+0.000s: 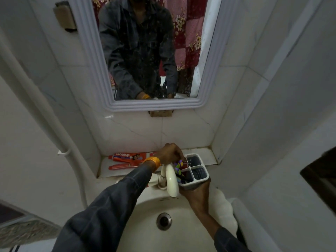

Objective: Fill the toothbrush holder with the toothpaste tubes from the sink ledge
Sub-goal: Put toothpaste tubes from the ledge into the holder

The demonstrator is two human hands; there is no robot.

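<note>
A white toothbrush holder [197, 165] with four dark compartments is held above the sink's back rim, and my right hand [197, 192] grips it from below. My left hand [170, 152] reaches over its left side with fingers closed on a thin reddish item at the left compartments; what it is stays unclear. Colourful brush handles [177, 167] stick out of the near-left compartment. Two red toothpaste tubes lie on the white ledge [109, 170]: a Closeup tube [130, 156] at the back and a second tube [121, 166] in front of it.
A cream tap [171, 181] curves out over the basin [145, 224] just left of the holder. The drain [164, 221] sits below. A white-framed mirror [151, 51] hangs above the ledge. Tiled walls close in on both sides, and a white pipe [54, 128] runs down the left.
</note>
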